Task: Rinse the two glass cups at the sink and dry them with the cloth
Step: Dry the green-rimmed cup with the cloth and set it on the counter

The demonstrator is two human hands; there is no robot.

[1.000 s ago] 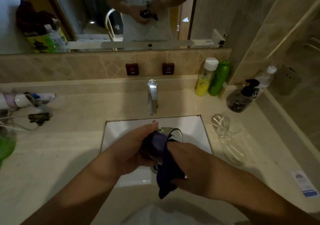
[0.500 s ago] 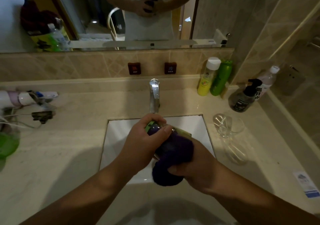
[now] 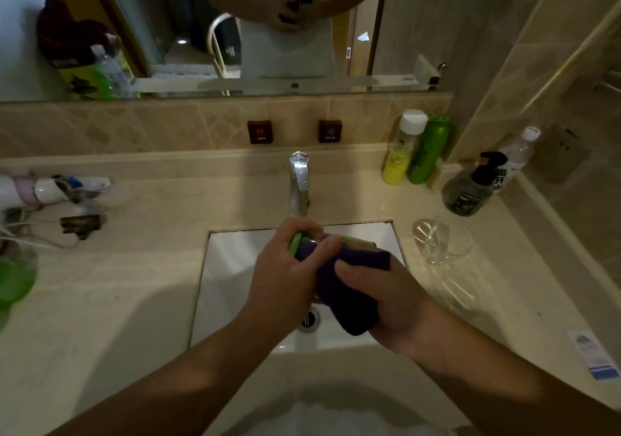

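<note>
Over the sink, the left hand grips one glass cup while the right hand clenches the purple cloth round it: drying. Next, probably, the second cup on the tabletop.

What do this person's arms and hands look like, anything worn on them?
Both forearms are bare as far as the picture shows: no sleeve reaches into view. The left hand and the right hand wear no gloves, and no rings, watch or bracelet show. The mirror reflects a light short-sleeved top, its sleeves ending above the elbows.
</note>
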